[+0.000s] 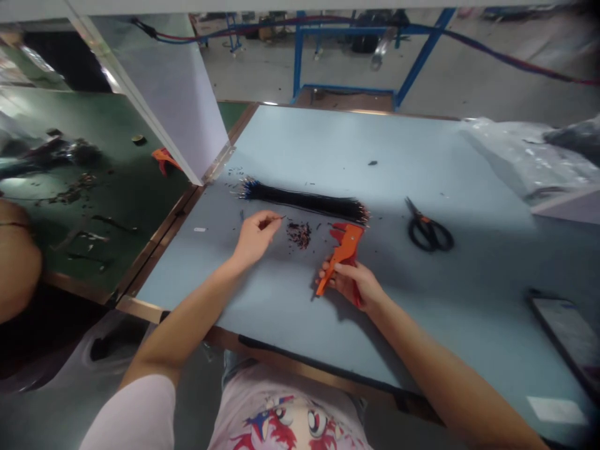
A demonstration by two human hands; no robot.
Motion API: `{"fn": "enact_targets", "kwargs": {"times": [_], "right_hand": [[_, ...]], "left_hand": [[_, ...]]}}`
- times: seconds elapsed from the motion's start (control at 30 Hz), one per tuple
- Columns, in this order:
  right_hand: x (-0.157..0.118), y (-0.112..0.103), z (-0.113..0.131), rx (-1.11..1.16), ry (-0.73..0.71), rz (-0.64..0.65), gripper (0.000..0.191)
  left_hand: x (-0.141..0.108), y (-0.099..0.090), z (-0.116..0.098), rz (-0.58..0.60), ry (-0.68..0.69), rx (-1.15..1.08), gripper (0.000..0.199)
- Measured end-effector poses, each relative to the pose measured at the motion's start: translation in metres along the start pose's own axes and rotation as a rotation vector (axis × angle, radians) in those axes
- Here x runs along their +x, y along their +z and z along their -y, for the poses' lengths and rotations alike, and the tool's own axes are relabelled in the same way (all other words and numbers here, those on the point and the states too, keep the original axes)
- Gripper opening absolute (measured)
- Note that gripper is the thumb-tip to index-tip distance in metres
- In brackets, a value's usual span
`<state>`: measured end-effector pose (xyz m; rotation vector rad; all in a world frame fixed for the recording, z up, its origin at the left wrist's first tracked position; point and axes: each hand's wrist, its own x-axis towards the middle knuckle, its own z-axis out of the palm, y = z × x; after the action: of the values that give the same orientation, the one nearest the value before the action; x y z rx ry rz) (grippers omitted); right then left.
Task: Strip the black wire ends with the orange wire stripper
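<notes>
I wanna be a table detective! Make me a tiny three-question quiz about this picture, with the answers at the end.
1. True or false: the left hand is holding the orange tool.
2. Where are the scissors?
A) Left of the wire bundle
B) Right of the wire bundle
C) On top of the wire bundle
3. Fill in the blank: the long middle part of the wire bundle is coloured ____.

Key: 1 false, the right hand has it; 2 B; 3 black.

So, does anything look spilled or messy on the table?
Yes, a bit: tiny dark scraps lie in a loose pile near the black wire bundle, with stray bits around and no dish holding them. Nothing looks broken.
</notes>
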<state>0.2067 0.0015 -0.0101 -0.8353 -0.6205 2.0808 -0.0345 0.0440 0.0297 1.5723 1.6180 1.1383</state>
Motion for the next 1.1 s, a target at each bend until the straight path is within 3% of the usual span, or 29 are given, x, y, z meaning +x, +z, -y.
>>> {"fn": "enact_targets", "kwargs": {"times": [0.1, 0.2, 0.3, 0.47, 0.93, 1.1], "right_hand": [[-0.005, 0.002, -0.004, -0.100, 0.009, 0.049, 0.030], [-0.011, 0.007, -0.010, -0.188, 0.040, 0.116, 0.033], [-0.015, 0.013, -0.017, -0.211, 0.070, 0.177, 0.033], [-0.017, 0.017, -0.022, -0.168, 0.115, 0.210, 0.033], [-0.017, 0.017, -0.012, -0.390, 0.063, 0.192, 0.026], [-0.018, 0.018, -0.011, -0.441, 0.052, 0.191, 0.025]], "left_hand": [[-0.017, 0.021, -0.005, 0.017, -0.046, -0.210, 0.013], [-0.028, 0.030, -0.002, -0.047, 0.049, -0.180, 0.011], [-0.036, 0.031, 0.003, -0.052, 0.065, -0.159, 0.009], [-0.043, 0.037, 0.005, 0.036, 0.046, -0.162, 0.008], [-0.044, 0.034, 0.007, 0.049, 0.355, 0.116, 0.009], [-0.045, 0.033, 0.006, 0.034, 0.379, 0.174, 0.011]]}}
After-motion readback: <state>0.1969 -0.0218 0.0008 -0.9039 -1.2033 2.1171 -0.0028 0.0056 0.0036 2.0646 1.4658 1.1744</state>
